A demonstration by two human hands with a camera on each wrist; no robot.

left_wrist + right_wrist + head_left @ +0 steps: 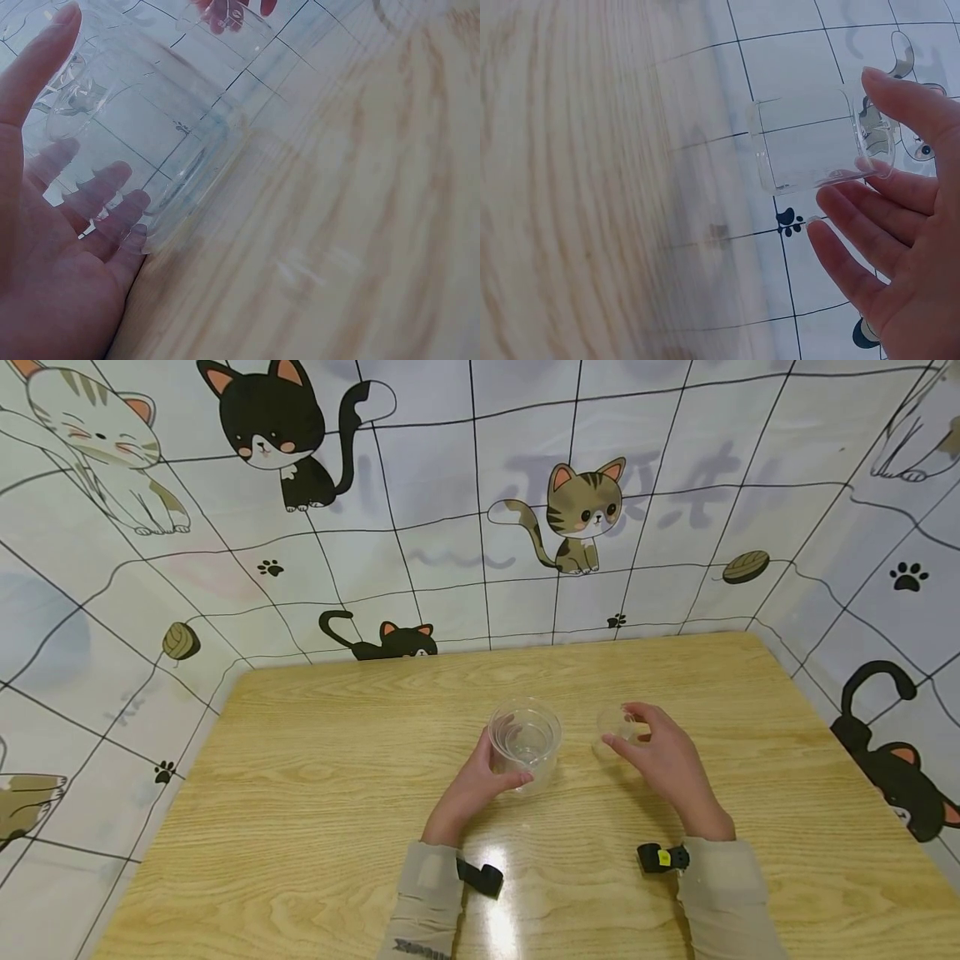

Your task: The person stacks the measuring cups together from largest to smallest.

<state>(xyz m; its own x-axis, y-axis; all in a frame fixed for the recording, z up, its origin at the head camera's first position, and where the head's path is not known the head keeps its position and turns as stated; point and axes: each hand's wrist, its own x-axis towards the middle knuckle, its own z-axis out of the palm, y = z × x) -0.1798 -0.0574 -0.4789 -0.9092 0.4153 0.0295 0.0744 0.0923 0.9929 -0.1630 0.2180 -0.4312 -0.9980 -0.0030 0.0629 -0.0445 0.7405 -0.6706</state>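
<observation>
Near the middle of the table stands a large clear cup point(527, 735), with my left hand point(474, 785) curled round its side, thumb at the front. In the left wrist view its wall point(169, 112) is see-through, and a second rounded outline shows inside; whether this is liquid or another cup I cannot tell. To the right, my right hand point(663, 756) pinches a smaller clear cup point(613, 723) near its rim between thumb and fingers. The right wrist view shows this small cup point(806, 139) upright, with nothing visible inside; its base appears slightly above the table.
A wood-grain table point(315, 810) lies under both hands. Behind it and at both sides hang white sheets point(435, 552) printed with a grid and cartoon cats. Black camera straps point(480, 878) sit on the wrists.
</observation>
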